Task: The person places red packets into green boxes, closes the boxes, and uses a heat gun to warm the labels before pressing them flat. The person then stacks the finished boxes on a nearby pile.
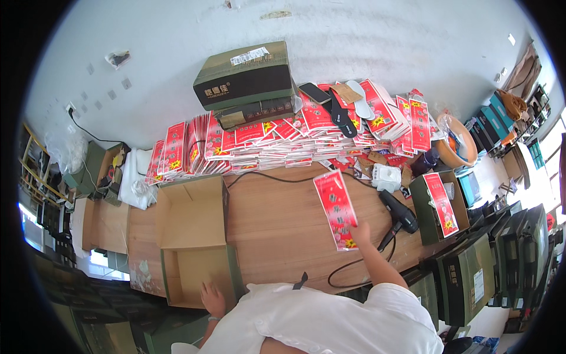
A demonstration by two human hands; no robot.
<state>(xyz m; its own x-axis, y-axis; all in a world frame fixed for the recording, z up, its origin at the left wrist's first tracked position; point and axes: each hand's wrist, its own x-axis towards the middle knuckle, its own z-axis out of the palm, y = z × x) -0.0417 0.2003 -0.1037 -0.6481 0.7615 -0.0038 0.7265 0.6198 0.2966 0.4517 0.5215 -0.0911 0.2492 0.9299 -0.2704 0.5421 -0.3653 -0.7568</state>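
Note:
My right hand [360, 234] grips the lower right edge of a flat red printed packet [335, 207], held over the middle of the table with its printed face up. At the near left lies an open cardboard shoebox [190, 265], brown inside and dark green outside, its lid folded back away from me. Nothing shows inside it. My left hand [213, 299] reaches over the box's near right part, fingers apart and slightly blurred, holding nothing. Along the wall, similar red packets [271, 144] are heaped in a long stack.
A black hair dryer [399, 212] with its cord lies to the right on the wooden table [277, 224]. Beyond it stand a small green box [433, 221] and an orange basin [463, 138]. A closed shoebox [242, 79] tops the packets beside insoles [341, 115] and a phone [315, 92].

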